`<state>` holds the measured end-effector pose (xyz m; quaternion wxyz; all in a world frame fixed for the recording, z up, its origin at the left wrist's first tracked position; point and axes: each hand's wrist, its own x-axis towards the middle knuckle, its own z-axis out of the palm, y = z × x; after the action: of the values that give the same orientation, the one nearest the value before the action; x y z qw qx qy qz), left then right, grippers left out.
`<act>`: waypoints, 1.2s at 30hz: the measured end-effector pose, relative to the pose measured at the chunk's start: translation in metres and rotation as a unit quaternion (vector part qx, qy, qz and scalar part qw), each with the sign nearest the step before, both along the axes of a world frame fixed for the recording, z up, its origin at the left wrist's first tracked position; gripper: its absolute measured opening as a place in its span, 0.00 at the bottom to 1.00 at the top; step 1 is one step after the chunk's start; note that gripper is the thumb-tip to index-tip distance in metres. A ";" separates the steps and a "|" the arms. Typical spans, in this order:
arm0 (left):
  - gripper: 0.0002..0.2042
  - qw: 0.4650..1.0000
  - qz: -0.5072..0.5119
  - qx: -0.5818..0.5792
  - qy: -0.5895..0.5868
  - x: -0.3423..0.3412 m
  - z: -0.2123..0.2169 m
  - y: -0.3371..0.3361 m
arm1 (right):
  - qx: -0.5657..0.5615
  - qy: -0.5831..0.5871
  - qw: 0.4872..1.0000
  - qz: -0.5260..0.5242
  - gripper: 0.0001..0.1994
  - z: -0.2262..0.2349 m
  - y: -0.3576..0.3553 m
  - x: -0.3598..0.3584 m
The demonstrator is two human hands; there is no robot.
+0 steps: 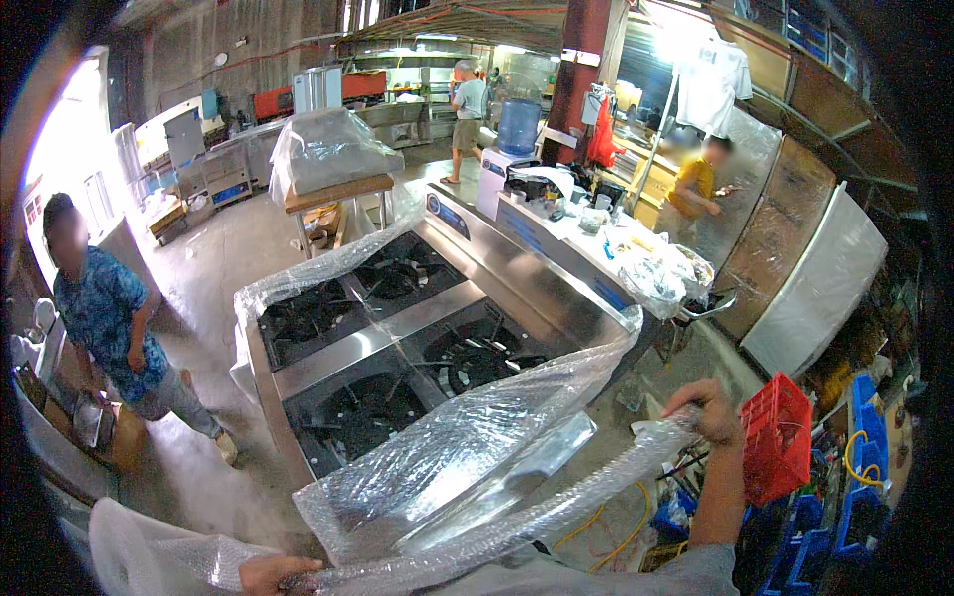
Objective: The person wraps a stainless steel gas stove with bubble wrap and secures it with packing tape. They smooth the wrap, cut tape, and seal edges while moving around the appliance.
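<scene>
A long, gathered length of clear bubble wrap (537, 526) stretches between my two hands, in front of a steel gas range. My left hand (276, 574), low in the picture, is closed on the wrap, and more of the sheet trails off to its left. Raised at the right, my right hand (704, 410) grips the other end, fingers curled round it. The gas range (393, 338) has several black burners with cast grates. Another bubble wrap sheet (437, 467) covers its near side and hangs round its edges; the burners are uncovered.
A person in a blue patterned shirt (109, 308) stands at the left. Beyond the range are a plastic-covered unit on a table (338, 189), a water dispenser (517, 129) and a cluttered counter (606, 238). A red crate (775, 437) and blue bins (865, 467) lie right of my arm.
</scene>
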<state>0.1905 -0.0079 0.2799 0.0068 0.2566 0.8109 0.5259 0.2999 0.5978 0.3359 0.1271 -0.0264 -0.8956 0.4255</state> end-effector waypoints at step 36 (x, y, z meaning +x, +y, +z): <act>0.10 0.969 0.023 -0.247 -0.013 -0.073 0.030 0.463 | -0.064 -0.096 0.991 0.063 0.18 -0.237 0.400 -0.197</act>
<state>0.1172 0.4554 0.3102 0.0684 0.2210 0.9214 0.3123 0.1033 0.9977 0.0986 0.0115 -0.0191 -0.8745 0.4845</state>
